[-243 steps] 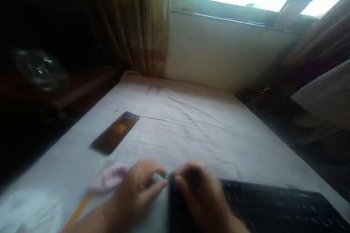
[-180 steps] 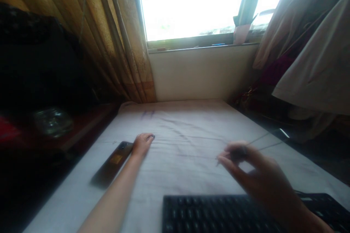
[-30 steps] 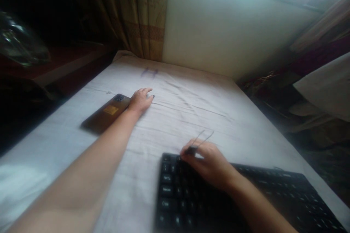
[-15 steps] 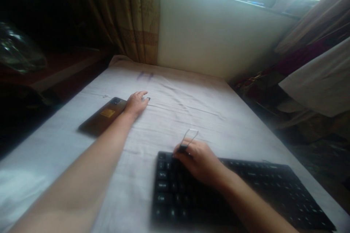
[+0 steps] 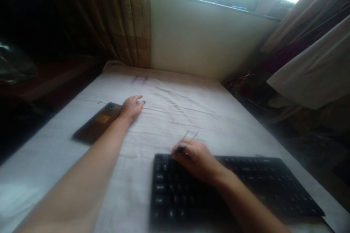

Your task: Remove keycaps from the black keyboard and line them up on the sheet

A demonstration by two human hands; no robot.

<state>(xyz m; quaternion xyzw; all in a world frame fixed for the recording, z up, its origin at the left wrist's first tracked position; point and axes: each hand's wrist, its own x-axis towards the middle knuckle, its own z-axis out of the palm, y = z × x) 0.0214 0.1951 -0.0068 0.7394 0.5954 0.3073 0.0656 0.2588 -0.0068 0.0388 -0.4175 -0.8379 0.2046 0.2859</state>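
My left hand (image 5: 131,108) rests low over the white sheet (image 5: 164,116), fingers apart. A small dark object (image 5: 144,102) lies at its thumb tip, too small to name; whether they touch is unclear. Just left of this wrist is a dark phone (image 5: 94,123), its back and camera side up and partly behind my forearm. My right hand (image 5: 195,158) is closed on a black binder clip (image 5: 181,149), whose wire handles stick up above the fingers. Beneath that hand and forearm, a black keyboard (image 5: 262,182) is partly covered.
The sheet-covered surface reaches back to a pale wall (image 5: 197,40) beneath a window. Brownish curtains (image 5: 131,18) hang at the back left. Along the right side hangs white cloth (image 5: 314,69). A clear rounded container (image 5: 16,63) stands on a dark reddish ledge at left.
The camera view has turned slightly, so the scene sits a little farther left. Both hands keep nearly the same places relative to the phone and keyboard, and the binder clip stays in my right hand.
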